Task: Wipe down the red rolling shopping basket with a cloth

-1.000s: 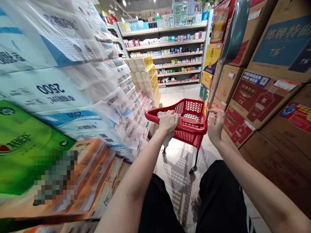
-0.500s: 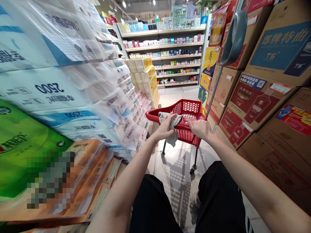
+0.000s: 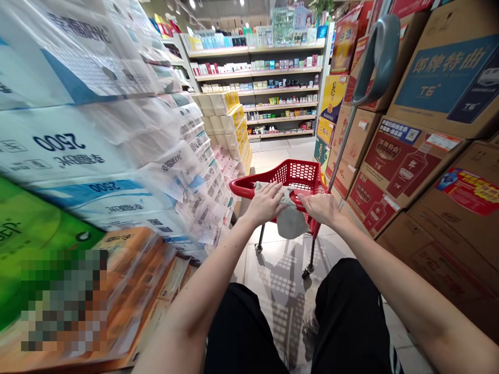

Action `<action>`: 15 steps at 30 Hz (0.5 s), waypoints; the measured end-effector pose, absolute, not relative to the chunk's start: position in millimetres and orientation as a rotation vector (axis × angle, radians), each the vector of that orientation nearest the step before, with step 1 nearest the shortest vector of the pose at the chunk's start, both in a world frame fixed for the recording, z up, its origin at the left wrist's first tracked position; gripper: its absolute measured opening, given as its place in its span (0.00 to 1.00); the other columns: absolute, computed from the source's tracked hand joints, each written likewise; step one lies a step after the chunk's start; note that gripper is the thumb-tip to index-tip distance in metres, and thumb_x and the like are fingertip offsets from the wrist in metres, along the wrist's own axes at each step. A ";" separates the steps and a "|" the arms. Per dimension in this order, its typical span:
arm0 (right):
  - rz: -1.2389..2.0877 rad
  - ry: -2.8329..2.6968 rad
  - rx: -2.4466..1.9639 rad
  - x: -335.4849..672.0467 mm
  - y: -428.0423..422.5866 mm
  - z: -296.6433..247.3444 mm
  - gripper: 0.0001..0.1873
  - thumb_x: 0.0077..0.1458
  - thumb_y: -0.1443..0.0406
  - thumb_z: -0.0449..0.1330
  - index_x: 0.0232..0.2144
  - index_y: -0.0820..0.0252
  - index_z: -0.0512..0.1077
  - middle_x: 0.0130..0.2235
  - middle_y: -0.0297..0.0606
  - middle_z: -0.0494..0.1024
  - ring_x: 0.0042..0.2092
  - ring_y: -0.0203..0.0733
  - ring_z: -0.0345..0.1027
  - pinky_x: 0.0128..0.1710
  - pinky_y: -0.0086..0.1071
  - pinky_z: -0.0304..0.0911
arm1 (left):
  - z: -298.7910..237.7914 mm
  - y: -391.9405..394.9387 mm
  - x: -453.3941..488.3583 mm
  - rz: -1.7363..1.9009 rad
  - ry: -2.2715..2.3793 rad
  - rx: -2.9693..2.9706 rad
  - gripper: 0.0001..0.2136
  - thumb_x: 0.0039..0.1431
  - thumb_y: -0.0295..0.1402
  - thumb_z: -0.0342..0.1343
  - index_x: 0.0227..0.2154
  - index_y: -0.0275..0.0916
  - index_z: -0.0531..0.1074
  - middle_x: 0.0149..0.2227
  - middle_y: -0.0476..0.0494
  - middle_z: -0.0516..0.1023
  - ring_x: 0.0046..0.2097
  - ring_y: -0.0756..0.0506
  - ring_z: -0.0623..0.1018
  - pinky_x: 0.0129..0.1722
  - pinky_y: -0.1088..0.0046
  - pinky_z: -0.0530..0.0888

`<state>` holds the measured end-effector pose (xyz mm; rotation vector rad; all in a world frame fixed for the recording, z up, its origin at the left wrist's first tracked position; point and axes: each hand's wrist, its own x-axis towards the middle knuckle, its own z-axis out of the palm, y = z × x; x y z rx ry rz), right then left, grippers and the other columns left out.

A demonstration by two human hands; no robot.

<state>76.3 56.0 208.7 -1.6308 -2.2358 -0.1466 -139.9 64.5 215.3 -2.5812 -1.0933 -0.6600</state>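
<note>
A red wheeled shopping basket [image 3: 300,174] stands on the tiled aisle floor in front of me. Its grey pull handle [image 3: 376,57] rises up to the right. My left hand [image 3: 266,203] rests on the basket's near rim, its fingers pressed onto a grey cloth [image 3: 290,221] that hangs over the rim. My right hand [image 3: 322,208] is closed on the other end of the same cloth, close to the handle's pole. My legs in black shorts show below.
Stacked packs of tissue paper [image 3: 97,156] wall the left side of the aisle. Cardboard cartons [image 3: 421,140] are piled on the right. Stocked shelves [image 3: 265,78] close the far end. A narrow strip of tiled floor [image 3: 273,270] runs between.
My right hand let go of the handle's pole and came down onto the cloth at the rim. The cloth now hangs lower over the rim, held by both hands.
</note>
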 end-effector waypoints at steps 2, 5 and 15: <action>-0.182 -2.244 -1.644 77.8 54.6 210.0 0.37 0.60 0.48 0.33 0.20 0.59 0.72 0.25 0.45 0.76 0.29 0.42 0.71 0.29 0.31 0.55 | 208.7 60.7 -127.0 -0.717 -1.132 -2.513 0.21 0.61 0.42 0.43 0.53 0.36 0.62 0.59 0.34 0.60 0.62 0.39 0.57 0.59 0.54 0.54; -0.256 -2.251 -1.650 79.0 51.7 211.8 0.37 0.61 0.51 0.31 0.21 0.60 0.73 0.26 0.46 0.77 0.29 0.42 0.71 0.27 0.30 0.54 | 201.6 59.0 -115.3 -0.752 -1.118 -2.472 0.22 0.61 0.42 0.42 0.55 0.36 0.61 0.59 0.35 0.60 0.62 0.39 0.56 0.59 0.54 0.54; -0.242 -2.309 -1.666 79.2 44.5 219.8 0.36 0.62 0.54 0.32 0.23 0.62 0.74 0.27 0.42 0.78 0.29 0.39 0.70 0.27 0.28 0.52 | 209.4 78.6 -158.0 -0.608 -1.017 -2.499 0.28 0.58 0.50 0.44 0.57 0.40 0.58 0.59 0.38 0.60 0.61 0.39 0.58 0.59 0.57 0.55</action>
